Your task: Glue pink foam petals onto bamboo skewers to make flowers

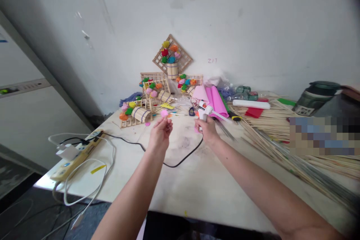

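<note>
My right hand (206, 126) is wrapped round the handle of a white hot glue gun (204, 109), and a white glue stick (222, 116) pokes out of its back end. From the gun a black cord (182, 163) loops across the table. My left hand (161, 131) pinches a small pink paper piece (164, 113), held upright a little to the left of the gun. Behind the hands, small stick lattices carry bundled-stick pots with colourful flowers; one such pot (141, 114) lies to the left, and a diamond-shaped lattice (184, 60) leans on the wall.
A power strip (75, 157) with a white charger and tangled cables sits at the left edge. Pink paper rolls (216, 101), a yellow-black cutter (234, 116) and a white roll (251, 104) lie to the right. Long thin sticks (270, 131) spread near a dark bottle (315, 97).
</note>
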### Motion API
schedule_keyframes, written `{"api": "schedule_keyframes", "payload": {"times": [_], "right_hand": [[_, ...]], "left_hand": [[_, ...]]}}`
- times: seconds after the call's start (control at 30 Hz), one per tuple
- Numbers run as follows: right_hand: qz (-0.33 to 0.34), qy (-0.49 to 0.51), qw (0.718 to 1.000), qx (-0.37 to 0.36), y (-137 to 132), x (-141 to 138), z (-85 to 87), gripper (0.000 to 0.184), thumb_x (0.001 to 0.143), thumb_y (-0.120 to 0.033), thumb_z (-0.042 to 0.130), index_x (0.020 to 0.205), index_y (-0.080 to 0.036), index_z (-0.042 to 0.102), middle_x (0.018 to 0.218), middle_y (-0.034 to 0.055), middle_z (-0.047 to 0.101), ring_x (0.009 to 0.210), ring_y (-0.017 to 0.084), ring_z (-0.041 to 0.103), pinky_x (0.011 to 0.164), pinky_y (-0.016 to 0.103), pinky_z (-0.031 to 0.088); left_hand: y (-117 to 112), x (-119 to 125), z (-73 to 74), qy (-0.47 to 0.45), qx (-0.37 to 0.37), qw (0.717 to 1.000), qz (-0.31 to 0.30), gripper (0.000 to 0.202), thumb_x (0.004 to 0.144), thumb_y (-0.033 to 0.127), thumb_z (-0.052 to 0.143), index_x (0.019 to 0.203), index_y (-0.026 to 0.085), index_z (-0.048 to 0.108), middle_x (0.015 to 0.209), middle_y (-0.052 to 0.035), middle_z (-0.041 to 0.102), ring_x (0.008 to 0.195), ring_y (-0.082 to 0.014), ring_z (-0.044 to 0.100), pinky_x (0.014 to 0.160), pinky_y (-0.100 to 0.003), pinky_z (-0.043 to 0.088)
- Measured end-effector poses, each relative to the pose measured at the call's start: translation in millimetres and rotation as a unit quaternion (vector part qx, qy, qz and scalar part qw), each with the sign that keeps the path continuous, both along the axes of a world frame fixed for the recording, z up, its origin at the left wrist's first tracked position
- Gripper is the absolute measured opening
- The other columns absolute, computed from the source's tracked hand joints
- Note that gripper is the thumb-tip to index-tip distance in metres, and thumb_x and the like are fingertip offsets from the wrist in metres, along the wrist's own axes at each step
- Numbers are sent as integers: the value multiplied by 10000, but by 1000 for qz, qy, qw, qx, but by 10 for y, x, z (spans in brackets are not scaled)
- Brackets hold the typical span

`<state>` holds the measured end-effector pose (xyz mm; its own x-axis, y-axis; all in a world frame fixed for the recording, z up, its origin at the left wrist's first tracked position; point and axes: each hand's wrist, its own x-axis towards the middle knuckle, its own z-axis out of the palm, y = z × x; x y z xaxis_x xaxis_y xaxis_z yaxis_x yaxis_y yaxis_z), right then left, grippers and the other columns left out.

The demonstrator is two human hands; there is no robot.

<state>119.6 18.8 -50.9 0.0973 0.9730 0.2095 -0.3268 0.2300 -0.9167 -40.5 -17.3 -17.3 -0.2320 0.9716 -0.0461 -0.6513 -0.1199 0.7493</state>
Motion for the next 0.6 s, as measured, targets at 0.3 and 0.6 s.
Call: {"api": "schedule_keyframes", "payload": {"times": [0.3,0.6], "right_hand": [[-42,-30,999,13,160,341,-93,328,605,-379,654,824,-144,583,411,-62,447,350,75,355,308,198,221],[12,-38,999,-30,43,402,-451,342,651,-399,630,868,-137,597,442,-38,503,349,78,389,309,190,251]], "left_hand": [[668,365,-474,77,67,991,-86,212,591,250,727,684,118,590,572,1,575,530,-64,532,568,-189,425],[837,362,-790,94,57,987,-121,209,597,271,725,704,122,625,573,-9,576,544,-81,532,583,-209,422]]}}
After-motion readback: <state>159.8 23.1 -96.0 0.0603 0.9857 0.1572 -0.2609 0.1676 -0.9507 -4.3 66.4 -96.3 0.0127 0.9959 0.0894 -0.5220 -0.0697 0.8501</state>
